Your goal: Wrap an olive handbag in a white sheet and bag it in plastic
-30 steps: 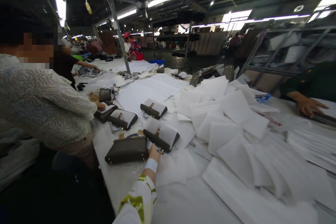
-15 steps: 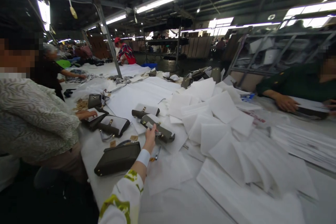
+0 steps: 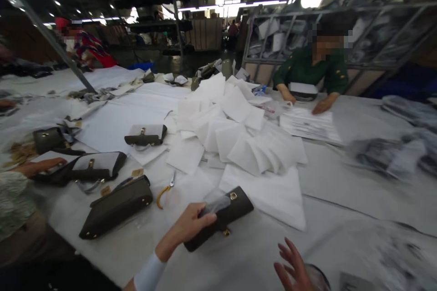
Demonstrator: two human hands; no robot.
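My left hand (image 3: 195, 222) is closed on a dark olive handbag (image 3: 237, 211), at its handle, which looks wrapped in clear or greyish film. Gold-coloured fittings show on the bag, and it is tilted close over the front of the table. To the right, my right hand (image 3: 292, 266) is in the air with fingers spread and nothing in it. Left of the held bag, another dark handbag (image 3: 118, 209) lies on its side, with small metal feet showing. Yellow-handled snips (image 3: 166, 190) lie between that bag and the paper.
A big heap of white sheets (image 3: 235, 122) covers the middle of the table. Further handbags (image 3: 145, 135) lie left of it. At the left edge, a co-worker's hand (image 3: 48, 165) touches a bag. Across the table sits a person in green (image 3: 312, 70). Plastic bags (image 3: 403, 254) lie at right.
The handbag in my left hand has come off its spot beside another bag towards me and to the right. My view has swung right, and my right hand has come into view.
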